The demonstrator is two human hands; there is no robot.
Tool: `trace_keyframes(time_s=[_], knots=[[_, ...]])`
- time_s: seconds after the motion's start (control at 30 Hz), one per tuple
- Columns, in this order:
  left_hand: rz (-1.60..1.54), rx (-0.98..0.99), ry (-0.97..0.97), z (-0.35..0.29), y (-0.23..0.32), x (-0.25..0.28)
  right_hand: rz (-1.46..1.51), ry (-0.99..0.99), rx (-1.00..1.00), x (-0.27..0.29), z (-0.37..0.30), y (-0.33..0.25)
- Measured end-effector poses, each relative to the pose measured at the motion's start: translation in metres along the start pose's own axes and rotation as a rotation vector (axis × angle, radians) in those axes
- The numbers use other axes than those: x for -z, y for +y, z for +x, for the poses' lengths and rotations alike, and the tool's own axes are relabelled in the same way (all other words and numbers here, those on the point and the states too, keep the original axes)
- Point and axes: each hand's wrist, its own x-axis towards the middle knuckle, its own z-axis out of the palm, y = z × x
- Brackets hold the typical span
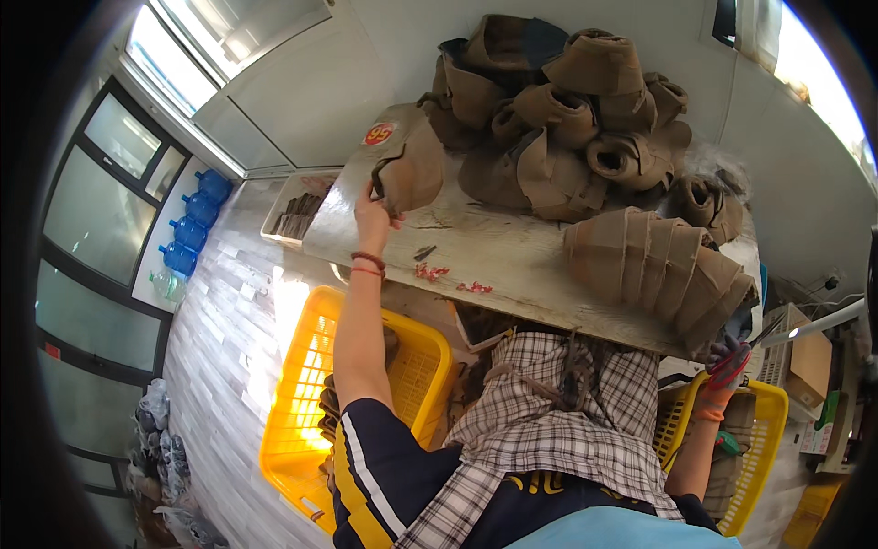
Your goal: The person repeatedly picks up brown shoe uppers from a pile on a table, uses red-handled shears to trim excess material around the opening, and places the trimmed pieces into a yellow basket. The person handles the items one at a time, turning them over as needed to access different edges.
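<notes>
My left hand point(373, 220), bare with red bands at the wrist, grips the near edge of a curved brown suede-like piece point(416, 172). That piece has a dark edge and sits at the table's left end. Over the right basket, my right hand point(722, 371) wears a grey and orange glove. Its fingers are closed round red-handled scissors point(761, 337), with the blades pointing up and away. Near the right hand, a nested row of similar brown pieces point(640, 265) lies along the table's right edge.
The worn table point(512, 261) carries a heap of brown rolled pieces point(558, 114) and red scraps point(432, 272). Yellow baskets point(425, 343) flank me, with brown pieces in them. A white bin point(283, 206) stands beyond the table's left side. Blue water jugs point(187, 229) line the wall.
</notes>
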Motion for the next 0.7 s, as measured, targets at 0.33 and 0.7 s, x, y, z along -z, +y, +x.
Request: trace_keyframes(time_s=[0.33, 0.7], knots=[[-0.959, 0.841, -0.821, -0.237, -0.023, 0.094, -0.048, -0.317, 0.057, -0.036, -0.070, -0.046], [-1.123, 1.021, -1.039, -0.307, -0.084, 0.001, -0.346, -0.465, -0.130, -0.059, -0.154, -0.092]])
